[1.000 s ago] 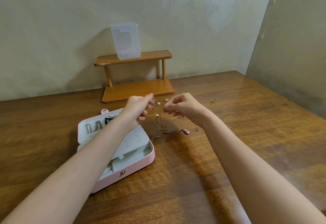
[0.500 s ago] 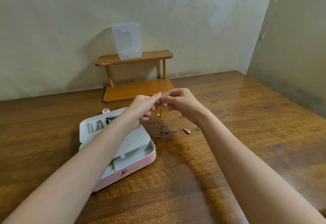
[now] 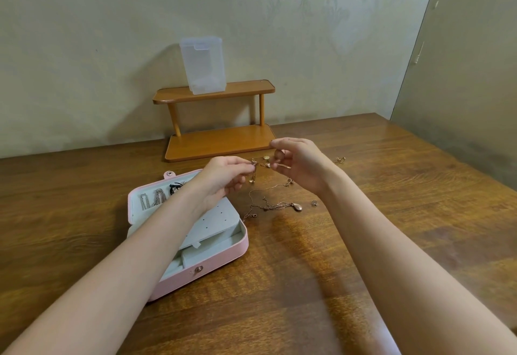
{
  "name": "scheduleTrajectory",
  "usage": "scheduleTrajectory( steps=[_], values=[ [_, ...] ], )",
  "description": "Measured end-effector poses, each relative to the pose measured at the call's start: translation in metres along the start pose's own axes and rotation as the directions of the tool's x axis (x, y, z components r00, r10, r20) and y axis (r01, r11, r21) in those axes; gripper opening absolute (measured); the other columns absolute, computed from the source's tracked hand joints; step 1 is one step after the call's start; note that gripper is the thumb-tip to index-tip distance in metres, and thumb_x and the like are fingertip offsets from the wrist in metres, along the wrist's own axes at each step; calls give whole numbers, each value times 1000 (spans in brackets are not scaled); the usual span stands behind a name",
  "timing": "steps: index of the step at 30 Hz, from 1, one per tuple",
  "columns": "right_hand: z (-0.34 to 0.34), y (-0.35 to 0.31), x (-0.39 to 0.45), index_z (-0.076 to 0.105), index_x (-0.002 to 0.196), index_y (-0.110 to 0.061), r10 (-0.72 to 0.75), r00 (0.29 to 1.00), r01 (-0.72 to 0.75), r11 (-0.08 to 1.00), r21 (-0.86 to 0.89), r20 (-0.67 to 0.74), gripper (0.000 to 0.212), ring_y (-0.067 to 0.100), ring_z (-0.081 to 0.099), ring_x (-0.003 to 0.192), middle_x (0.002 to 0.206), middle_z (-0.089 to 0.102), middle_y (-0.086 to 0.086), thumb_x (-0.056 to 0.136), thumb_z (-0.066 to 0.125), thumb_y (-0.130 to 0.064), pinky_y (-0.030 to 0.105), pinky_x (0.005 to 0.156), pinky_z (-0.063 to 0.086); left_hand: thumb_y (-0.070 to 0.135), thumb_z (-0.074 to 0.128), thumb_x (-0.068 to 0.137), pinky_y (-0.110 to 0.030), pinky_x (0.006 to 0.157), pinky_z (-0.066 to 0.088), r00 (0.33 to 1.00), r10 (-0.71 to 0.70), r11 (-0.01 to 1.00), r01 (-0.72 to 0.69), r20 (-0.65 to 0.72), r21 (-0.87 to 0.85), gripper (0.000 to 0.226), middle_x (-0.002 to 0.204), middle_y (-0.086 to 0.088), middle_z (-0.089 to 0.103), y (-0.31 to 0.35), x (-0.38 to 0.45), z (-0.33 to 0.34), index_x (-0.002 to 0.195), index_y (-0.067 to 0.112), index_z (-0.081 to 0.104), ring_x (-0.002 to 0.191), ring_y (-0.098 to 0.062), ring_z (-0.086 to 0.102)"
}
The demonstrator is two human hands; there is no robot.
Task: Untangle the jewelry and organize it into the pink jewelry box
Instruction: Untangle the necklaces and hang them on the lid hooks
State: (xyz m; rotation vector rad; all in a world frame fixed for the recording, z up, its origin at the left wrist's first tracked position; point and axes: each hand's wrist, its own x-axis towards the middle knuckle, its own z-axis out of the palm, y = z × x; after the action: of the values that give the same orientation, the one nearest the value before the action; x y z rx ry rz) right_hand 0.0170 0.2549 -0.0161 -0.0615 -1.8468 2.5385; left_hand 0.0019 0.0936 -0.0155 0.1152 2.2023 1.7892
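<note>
Hands have parted: left hand (image 3: 226, 175) pinches a chain (image 3: 253, 173) hanging vertically, right hand (image 3: 300, 164) pinches another piece.

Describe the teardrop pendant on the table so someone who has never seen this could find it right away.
Start at the open pink jewelry box on the wooden table. Just right of it lies a loose tangle of thin chain. The teardrop pendant sits at that tangle's right end, smooth, rosy and larger than the small charm beside it.

Brown wooden tabletop (image 3: 363, 270) against a pale patterned wall (image 3: 112, 33). At its far edge, a small two-tier wooden shelf (image 3: 218, 142), carrying a clear plastic container (image 3: 202, 65) upright on top.
</note>
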Motion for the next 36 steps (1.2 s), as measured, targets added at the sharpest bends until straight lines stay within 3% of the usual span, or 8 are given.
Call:
scheduleTrajectory(
  steps=[3, 6, 9, 11, 15, 20, 27, 36],
  values=[
    [0, -1, -1, 59, 85, -6, -2, 1000, 2, 998, 66, -5, 7, 14, 56, 63, 57, 48, 1, 91, 55, -6, 23, 64, 49, 11, 62, 89, -21, 65, 45, 999, -34, 996, 34, -5, -78, 4, 78, -3, 59, 3, -1, 2, 88, 13, 66, 69, -10, 52],
    [3, -1, -1, 59, 84, -6, -11, 1000, 10, 996, 86, 10, 7, 13, 56, 59, 56, 44, 1, 90, 55, -6, 28, 71, 48, 14, 63, 88, -27, 74, 46, 997, 40, 992, -32, -69, 121, 3, 84, -3, 62, 2, 2, 5, 87, 14, 66, 79, -13, 55],
    [5, -2, 0, 56, 85, -6, -43, 999, 41, 993, 110, 19, 7, 15, 49, 54, 56, 38, -1, 91, 53, -6, 23, 58, 47, 15, 62, 89, -26, 75, 45, 972, 178, 966, -143, -151, 217, 5, 84, 0, 61, 3, 3, 9, 93, 16, 62, 79, -10, 57],
    [5, -2, 2, 57, 86, -4, -75, 997, 73, 994, 76, 20, 5, 14, 39, 54, 57, 36, -1, 91, 55, -5, 23, 55, 47, 13, 61, 90, -24, 76, 46, 955, 199, 978, -179, -221, 109, 9, 80, 0, 60, 4, 5, 11, 99, 15, 61, 76, -10, 57],
    [6, 1, 2, 59, 84, -5, -74, 997, 77, 994, -79, 33, 6, 10, 37, 50, 58, 40, 0, 90, 57, -4, 23, 55, 47, 4, 53, 93, -26, 79, 52, 960, 76, 910, -178, -271, -374, 15, 69, -5, 50, 9, 5, 17, 107, 7, 57, 66, -10, 56],
    [9, 2, 0, 59, 79, -7, -112, 993, 98, 941, -325, -22, 11, 5, 41, 45, 60, 46, -1, 89, 59, -4, 19, 52, 47, 9, 53, 94, -19, 60, 46, 961, 123, 955, -182, -247, -233, 12, 68, -2, 49, 8, 6, 20, 104, 9, 59, 57, -8, 47],
    [8, 2, 6, 60, 83, -4, -236, 962, 171, 914, -368, -140, 7, 8, 46, 47, 64, 48, 2, 89, 58, -2, 24, 57, 52, 6, 47, 96, -21, 69, 52, 944, 89, 943, -183, -317, -279, 13, 70, -4, 46, 6, 12, 21, 104, 8, 57, 61, -8, 50],
    [7, -9, 4, 59, 79, -9, -259, 956, 202, 921, -333, -138, 12, 10, 43, 49, 69, 54, 3, 89, 58, -2, 19, 40, 38, 8, 59, 90, -16, 62, 42, 998, 67, 994, -65, 20, -87, 9, 93, -6, 61, 2, 4, 15, 87, 14, 66, 84, -13, 51]
  ],
)
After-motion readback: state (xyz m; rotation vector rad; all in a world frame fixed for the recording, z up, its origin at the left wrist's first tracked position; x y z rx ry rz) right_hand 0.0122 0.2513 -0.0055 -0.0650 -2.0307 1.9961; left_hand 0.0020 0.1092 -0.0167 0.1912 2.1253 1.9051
